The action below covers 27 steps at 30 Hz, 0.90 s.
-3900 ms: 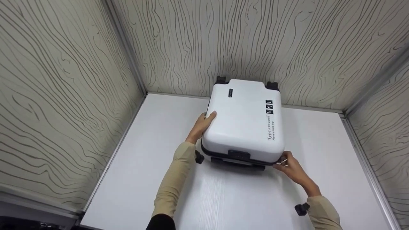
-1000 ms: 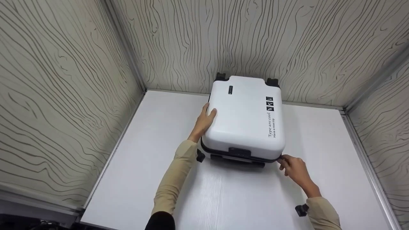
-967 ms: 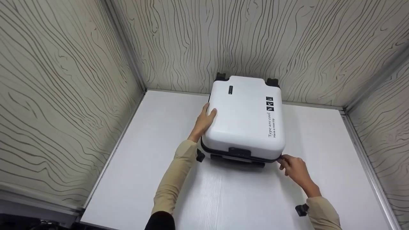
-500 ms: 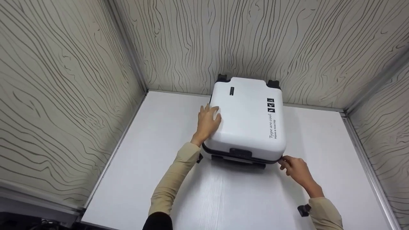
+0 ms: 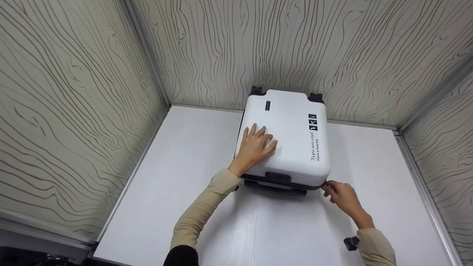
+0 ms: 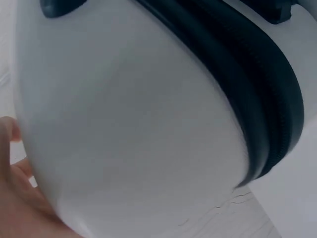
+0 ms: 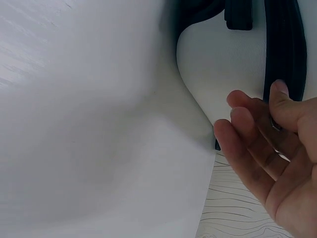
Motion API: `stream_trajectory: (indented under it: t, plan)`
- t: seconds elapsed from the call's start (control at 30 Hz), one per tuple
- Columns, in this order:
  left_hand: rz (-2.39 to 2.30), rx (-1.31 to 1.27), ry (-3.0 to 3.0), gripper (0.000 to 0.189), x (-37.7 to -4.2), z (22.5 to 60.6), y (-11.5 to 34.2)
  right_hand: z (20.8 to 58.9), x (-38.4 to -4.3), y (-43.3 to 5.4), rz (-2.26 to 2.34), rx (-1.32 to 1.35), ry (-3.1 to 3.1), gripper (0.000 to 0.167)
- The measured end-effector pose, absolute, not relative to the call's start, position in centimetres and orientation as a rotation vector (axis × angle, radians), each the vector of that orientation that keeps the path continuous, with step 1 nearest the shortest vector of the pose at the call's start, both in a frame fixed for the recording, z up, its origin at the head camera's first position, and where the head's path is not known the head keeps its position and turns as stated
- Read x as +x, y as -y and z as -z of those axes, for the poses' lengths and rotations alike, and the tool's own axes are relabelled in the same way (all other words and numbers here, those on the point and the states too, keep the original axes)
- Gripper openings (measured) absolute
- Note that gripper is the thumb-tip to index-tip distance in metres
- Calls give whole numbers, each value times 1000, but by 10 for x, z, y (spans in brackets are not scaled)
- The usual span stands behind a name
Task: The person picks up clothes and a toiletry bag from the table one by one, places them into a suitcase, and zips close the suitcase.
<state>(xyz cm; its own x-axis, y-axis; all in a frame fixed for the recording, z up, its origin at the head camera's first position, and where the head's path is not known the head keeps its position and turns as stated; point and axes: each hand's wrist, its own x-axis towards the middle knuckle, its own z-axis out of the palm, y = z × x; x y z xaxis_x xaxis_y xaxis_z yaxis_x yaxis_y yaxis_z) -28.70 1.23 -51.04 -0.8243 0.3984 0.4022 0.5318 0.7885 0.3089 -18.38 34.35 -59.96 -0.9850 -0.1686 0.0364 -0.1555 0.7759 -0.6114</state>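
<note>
A white hard-shell suitcase [image 5: 290, 122] lies flat on the white table, its black wheels toward the back wall. On its upper shell, left of the middle, my left hand [image 5: 255, 146] rests with fingers spread. In the left wrist view that hand [image 6: 22, 208] shows only in part, beside the shell. At the near right corner my right hand [image 5: 342, 195] pinches at the black zipper band [image 7: 285, 54]. A small metal zipper pull [image 7: 275, 125] shows between thumb and index finger in the right wrist view, largely hidden by the fingers.
A black lock [image 5: 278, 178] and a black carry handle [image 5: 275, 188] are on the suitcase's near side. Wood-grain panels [image 5: 229, 48] enclose the white table [image 5: 177, 147] at the back and sides. The wheels [image 5: 316, 97] are near the back panel.
My left hand has left the suitcase's left edge and moved right onto its upper shell, fingers spreading. The right hand stays pinching at the near right corner. The suitcase has barely moved.
</note>
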Motion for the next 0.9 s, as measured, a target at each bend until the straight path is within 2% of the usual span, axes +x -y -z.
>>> stream_trajectory:
  t: [0.9]
  plan:
    - [74,-1144,2468,76,-261,520,-68,600,-187,-348,998,-298,-2934,14]
